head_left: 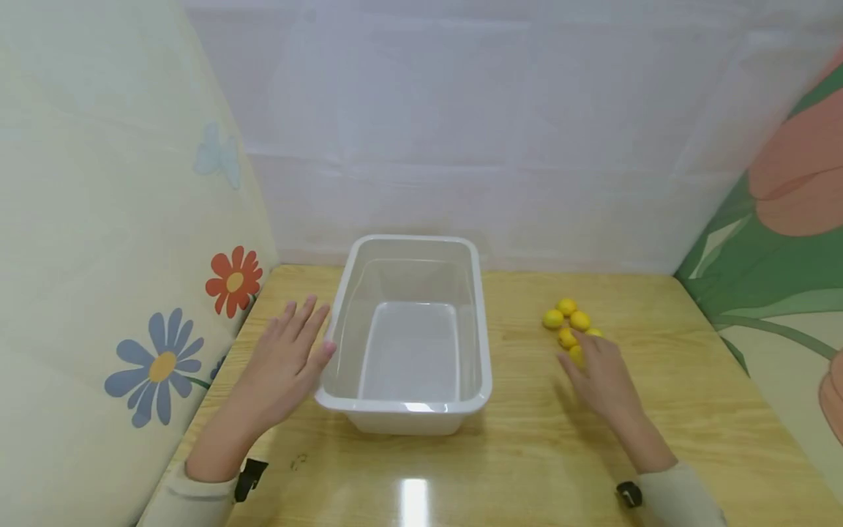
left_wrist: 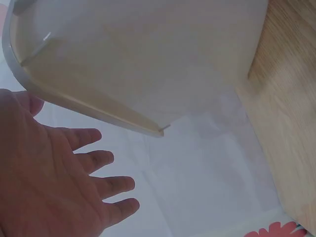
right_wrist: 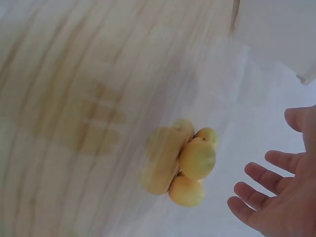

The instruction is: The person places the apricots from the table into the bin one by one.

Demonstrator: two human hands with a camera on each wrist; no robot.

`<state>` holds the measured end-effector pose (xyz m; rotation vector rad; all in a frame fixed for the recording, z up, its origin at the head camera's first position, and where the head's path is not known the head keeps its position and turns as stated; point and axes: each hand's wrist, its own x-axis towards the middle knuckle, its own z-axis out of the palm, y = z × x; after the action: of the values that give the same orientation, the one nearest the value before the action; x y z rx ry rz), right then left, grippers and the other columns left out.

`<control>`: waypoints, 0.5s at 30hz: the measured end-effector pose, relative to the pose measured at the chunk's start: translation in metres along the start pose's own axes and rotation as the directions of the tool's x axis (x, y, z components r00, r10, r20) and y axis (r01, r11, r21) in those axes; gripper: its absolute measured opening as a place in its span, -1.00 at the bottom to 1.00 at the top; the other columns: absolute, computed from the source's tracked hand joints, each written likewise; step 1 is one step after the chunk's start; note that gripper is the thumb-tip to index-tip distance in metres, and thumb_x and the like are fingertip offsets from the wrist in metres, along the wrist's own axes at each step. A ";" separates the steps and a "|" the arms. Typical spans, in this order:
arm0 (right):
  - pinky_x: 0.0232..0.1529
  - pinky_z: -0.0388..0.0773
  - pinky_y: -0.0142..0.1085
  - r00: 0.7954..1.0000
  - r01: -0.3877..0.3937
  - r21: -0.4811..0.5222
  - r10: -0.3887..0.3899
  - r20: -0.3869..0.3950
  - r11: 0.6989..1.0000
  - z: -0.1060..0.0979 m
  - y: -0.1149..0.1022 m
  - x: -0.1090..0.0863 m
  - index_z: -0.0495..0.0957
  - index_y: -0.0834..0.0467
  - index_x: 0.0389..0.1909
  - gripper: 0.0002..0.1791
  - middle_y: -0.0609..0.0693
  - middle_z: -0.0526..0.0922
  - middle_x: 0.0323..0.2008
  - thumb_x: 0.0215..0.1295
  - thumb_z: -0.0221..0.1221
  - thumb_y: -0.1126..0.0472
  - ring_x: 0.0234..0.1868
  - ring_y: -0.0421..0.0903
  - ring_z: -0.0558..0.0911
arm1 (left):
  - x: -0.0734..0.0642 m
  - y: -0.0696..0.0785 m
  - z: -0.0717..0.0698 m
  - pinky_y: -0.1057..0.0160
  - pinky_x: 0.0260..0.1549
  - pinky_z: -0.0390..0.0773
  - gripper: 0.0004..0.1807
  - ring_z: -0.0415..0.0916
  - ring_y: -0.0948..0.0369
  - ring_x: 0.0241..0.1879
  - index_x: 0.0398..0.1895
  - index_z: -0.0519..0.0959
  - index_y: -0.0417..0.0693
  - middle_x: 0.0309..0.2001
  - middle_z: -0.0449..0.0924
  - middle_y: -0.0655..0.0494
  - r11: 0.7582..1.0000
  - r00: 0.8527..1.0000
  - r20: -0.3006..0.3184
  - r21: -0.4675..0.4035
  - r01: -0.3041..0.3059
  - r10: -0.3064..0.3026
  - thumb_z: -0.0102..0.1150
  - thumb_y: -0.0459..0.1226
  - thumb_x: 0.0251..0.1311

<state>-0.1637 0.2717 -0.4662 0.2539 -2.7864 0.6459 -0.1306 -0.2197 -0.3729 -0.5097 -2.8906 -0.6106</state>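
Head view: your left grip (head_left: pixel 283 366), fingers spread, is at the left rim of a deep white rectangular plastic tub (head_left: pixel 405 406). Your relaxed right grip (head_left: pixel 599 373) is over small yellow lemons (head_left: pixel 580 320), toward the wooden desk's (head_left: pixel 527 454) back edge. Dark marks (head_left: pixel 298 462) are unreadable.

Left wrist: your thumb meets the rim.

Right wrist: your fingers stretch, empty, near the lemons.

yellow fruits (head_left: pixel 567 307): a couple sit partly behind the right fingers (head_left: pixel 588 345), so no solid count from me
tub (right_wrist: pixel 276 34): just a corner above the right fingers in the right wrist view, edge chops the rest
dark squiggle (head_left: pixel 298 462): below the left fingers (head_left: pixel 313 327), too tiny to make out
red flower (left_wrist: pixel 276 230): below the left fingers, cut off at the left wrist view's bottom
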 end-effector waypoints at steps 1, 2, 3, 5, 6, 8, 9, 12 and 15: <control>0.25 0.30 0.35 1.000 -0.006 0.002 0.006 0.005 1.000 -0.001 0.002 0.000 0.34 0.46 0.33 -0.39 0.49 0.46 0.20 0.52 0.12 0.06 0.25 0.48 0.36 | 0.000 0.002 0.000 -0.36 0.46 -0.17 -0.29 -0.28 -0.24 0.59 0.61 0.06 -0.12 0.62 -0.09 -0.17 1.000 1.000 0.006 -0.001 0.000 0.000 -0.24 0.07 0.58; 0.25 0.31 0.35 1.000 -0.010 0.004 0.010 0.009 1.000 -0.001 0.003 -0.001 0.34 0.46 0.33 -0.38 0.49 0.46 0.19 0.52 0.12 0.05 0.25 0.48 0.36 | 0.001 0.004 0.000 -0.35 0.46 -0.17 -0.28 -0.28 -0.24 0.59 0.62 0.05 -0.11 0.62 -0.09 -0.16 1.000 1.000 0.013 -0.001 0.001 -0.001 -0.24 0.08 0.58; 0.24 0.31 0.35 1.000 -0.015 0.006 0.015 0.015 1.000 -0.002 0.005 -0.001 0.34 0.46 0.34 -0.38 0.49 0.46 0.19 0.52 0.12 0.05 0.25 0.48 0.37 | 0.001 0.005 0.001 -0.35 0.46 -0.17 -0.28 -0.28 -0.23 0.59 0.62 0.04 -0.10 0.62 -0.10 -0.15 1.000 1.000 0.019 0.000 0.002 -0.002 -0.24 0.08 0.58; 0.23 0.32 0.35 0.999 -0.027 0.012 0.026 0.030 1.000 -0.004 0.007 -0.002 0.33 0.47 0.35 -0.37 0.49 0.46 0.19 0.53 0.11 0.05 0.24 0.47 0.37 | 0.002 0.009 0.001 -0.34 0.47 -0.18 -0.27 -0.29 -0.23 0.59 0.63 0.02 -0.08 0.63 -0.11 -0.14 1.000 1.000 0.029 -0.001 0.001 -0.001 -0.24 0.09 0.58; 0.23 0.33 0.34 0.999 -0.033 0.012 0.033 0.038 0.999 -0.005 0.008 -0.002 0.32 0.47 0.35 -0.37 0.49 0.46 0.18 0.53 0.10 0.04 0.23 0.47 0.38 | 0.002 0.010 0.002 -0.33 0.48 -0.19 -0.27 -0.29 -0.22 0.59 0.63 0.01 -0.06 0.63 -0.12 -0.13 1.000 0.999 0.032 0.000 0.001 -0.001 -0.24 0.10 0.57; 0.22 0.34 0.34 0.997 -0.049 0.014 0.048 0.058 0.999 -0.006 0.010 -0.002 0.31 0.45 0.37 -0.36 0.48 0.46 0.19 0.54 0.09 0.03 0.24 0.46 0.38 | 0.002 0.012 0.004 -0.31 0.49 -0.20 -0.26 -0.31 -0.20 0.60 0.64 0.00 -0.05 0.63 -0.13 -0.12 1.000 0.999 0.037 -0.001 0.000 0.000 -0.24 0.11 0.57; 0.23 0.34 0.34 0.996 -0.057 0.015 0.055 0.067 0.998 -0.006 0.012 -0.002 0.30 0.45 0.37 -0.36 0.48 0.45 0.20 0.55 0.08 0.02 0.24 0.45 0.38 | 0.003 0.013 0.004 -0.31 0.49 -0.21 -0.26 -0.31 -0.20 0.60 0.64 -0.01 -0.05 0.63 -0.13 -0.11 1.000 0.999 0.040 -0.003 0.000 0.000 -0.25 0.11 0.57; 0.23 0.33 0.35 0.992 -0.081 0.013 0.080 0.093 0.997 -0.007 0.016 -0.003 0.29 0.43 0.39 -0.35 0.48 0.43 0.21 0.55 0.07 0.01 0.25 0.46 0.36 | 0.003 0.017 0.007 -0.28 0.50 -0.22 -0.25 -0.31 -0.19 0.60 0.63 0.00 -0.08 0.64 -0.13 -0.09 1.000 0.999 0.048 -0.004 -0.001 0.001 -0.25 0.12 0.57; 0.24 0.31 0.37 0.987 -0.104 0.012 0.102 0.121 0.994 -0.007 0.019 -0.003 0.28 0.42 0.40 -0.34 0.50 0.39 0.25 0.56 0.05 -0.01 0.27 0.48 0.33 | 0.003 0.022 0.008 -0.28 0.50 -0.22 -0.25 -0.31 -0.18 0.61 0.63 0.01 -0.09 0.64 -0.14 -0.06 1.000 0.998 0.056 -0.004 0.000 0.000 -0.25 0.12 0.57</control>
<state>-0.1634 0.2922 -0.4691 0.1578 -2.9268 0.7025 -0.1266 -0.1969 -0.3713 -0.5362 -2.9422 -0.6122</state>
